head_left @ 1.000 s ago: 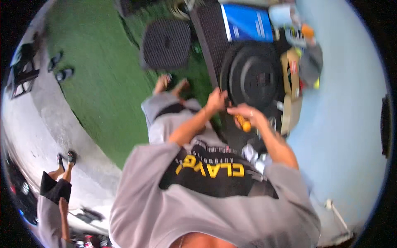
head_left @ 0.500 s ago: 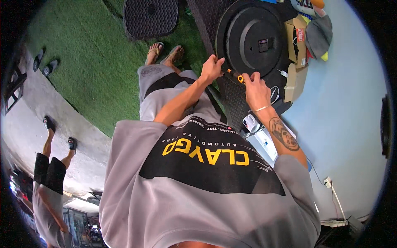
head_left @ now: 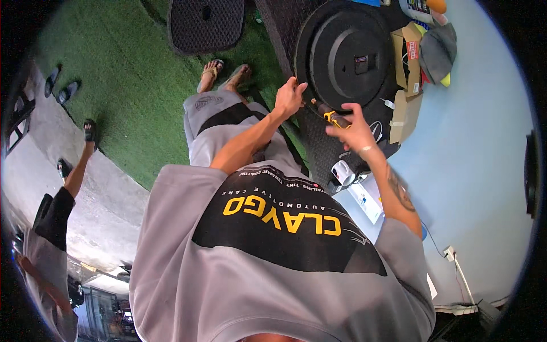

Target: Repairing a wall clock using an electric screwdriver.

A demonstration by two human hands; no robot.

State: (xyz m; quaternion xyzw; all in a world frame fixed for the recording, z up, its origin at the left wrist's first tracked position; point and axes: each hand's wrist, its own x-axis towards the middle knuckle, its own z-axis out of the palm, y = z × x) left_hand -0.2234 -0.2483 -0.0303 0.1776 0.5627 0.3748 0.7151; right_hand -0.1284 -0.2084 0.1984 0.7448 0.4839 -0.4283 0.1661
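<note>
My right hand [head_left: 359, 130] is round the handle of a yellow-and-black hand tool [head_left: 330, 115]. Its slim, copper-coloured end points up and left, toward my left hand. The tool's exact kind is not clear. My left hand [head_left: 289, 98] is raised a short way left of that end, apart from it, with its fingers curled together. Whatever they pinch, if anything, is too small to make out. Beyond both hands lies a round black moulded panel [head_left: 325, 62] with stepped rings and a small dark box [head_left: 361, 65] in its recess.
Beside the panel are an open cardboard box [head_left: 401, 117] and a grey cloth [head_left: 437, 54]. A white mug-like item [head_left: 342, 172] stands near my right forearm. Green turf [head_left: 114, 85] covers the floor at left, with loose sandals [head_left: 68, 92]. Another person's leg [head_left: 80, 168] shows at far left.
My right hand has turned and drawn down slightly, so more of the tool shows and its end is farther from my left hand. The other person has taken a step.
</note>
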